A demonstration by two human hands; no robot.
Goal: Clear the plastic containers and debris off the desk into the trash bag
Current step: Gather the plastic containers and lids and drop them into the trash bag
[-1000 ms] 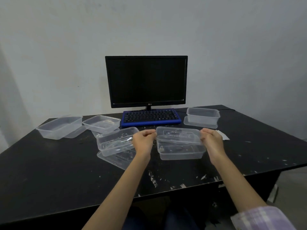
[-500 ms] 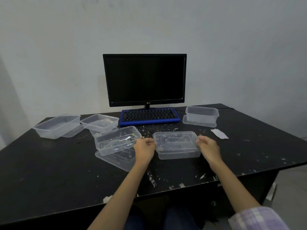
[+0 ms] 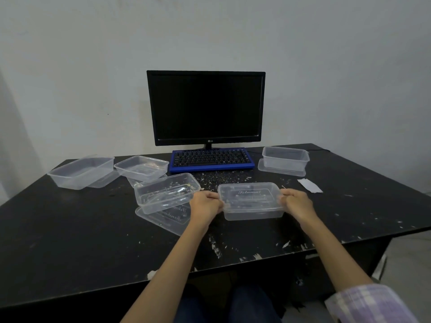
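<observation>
A clear lidded plastic container [image 3: 251, 201] sits on the black desk [image 3: 70, 241] in front of me. My left hand [image 3: 205, 203] grips its left end and my right hand [image 3: 296, 201] grips its right end, both pressing at the lid's rim. Just left of it an open clear container [image 3: 166, 192] rests tilted on a loose lid [image 3: 163, 217]. Further containers lie at the far left [image 3: 80, 172], left of the keyboard [image 3: 142, 166] and at the back right [image 3: 285, 158]. Pale crumbs [image 3: 221, 178] are scattered before the keyboard. No trash bag is in view.
A black monitor [image 3: 206, 108] and a blue-framed keyboard [image 3: 211, 159] stand at the back centre. A white paper scrap [image 3: 310, 185] lies to the right of my right hand. The desk's front edge [image 3: 233, 264] is chipped and flecked white.
The lid, held above the container a second ago, has come down onto it. Both hands have dropped with it and now press at its two ends.
</observation>
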